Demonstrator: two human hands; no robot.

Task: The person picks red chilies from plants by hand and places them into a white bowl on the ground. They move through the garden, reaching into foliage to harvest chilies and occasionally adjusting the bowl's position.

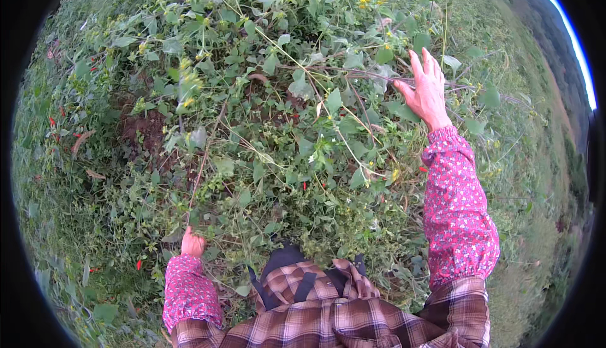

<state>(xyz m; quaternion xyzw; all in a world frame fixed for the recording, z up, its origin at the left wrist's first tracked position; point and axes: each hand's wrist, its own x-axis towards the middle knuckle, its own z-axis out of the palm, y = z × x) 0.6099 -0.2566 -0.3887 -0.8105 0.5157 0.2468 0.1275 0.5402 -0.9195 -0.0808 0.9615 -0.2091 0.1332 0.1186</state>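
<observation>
My left hand point(193, 243), at the lower left, is closed round the lower end of a long reddish plant stem point(204, 158), which runs up from it with leaves and yellow flowers point(188, 101) at its top. My right hand point(426, 90), at the upper right, has its fingers spread against long purplish weed stems point(360, 70) with broad green leaves; whether it grips any of them is not clear. Small red chili peppers point(305, 186) show among the low green plants. Both forearms wear pink floral sleeve covers.
Dense weeds and low plants surround me. Bare brown soil point(144, 132) shows at the left, near more red peppers point(52, 121). A dark bag with straps point(284, 258) hangs at my front. A grassy slope and a hillside point(535, 21) lie at the right.
</observation>
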